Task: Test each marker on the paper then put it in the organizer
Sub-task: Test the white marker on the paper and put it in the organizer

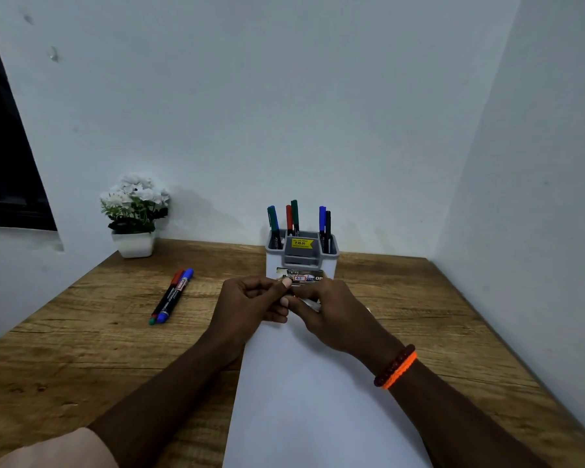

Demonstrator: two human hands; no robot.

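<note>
While your left hand [250, 304] and right hand [331, 315] are pinched together over the far end of the paper [304, 400], both are closed on something small and pale between the fingertips, probably a marker, but it's too hidden to say for sure. The paper is a smooth white sheet lying flat down the middle of the surface [81, 349], which is rough-grained wood with a straight back edge against the wall. Right behind your hands sits the organizer [301, 261], a boxy white plastic thing with a grey compartment insert, five capped markers [294, 217] standing upright in it. Its yellow sticker reads "49.00"; the front label shows "42". Two more markers [171, 297] lie side by side on the left, touching, with plenty of open wood around them. A white flower pot [134, 243] sits in the back left corner.
</note>
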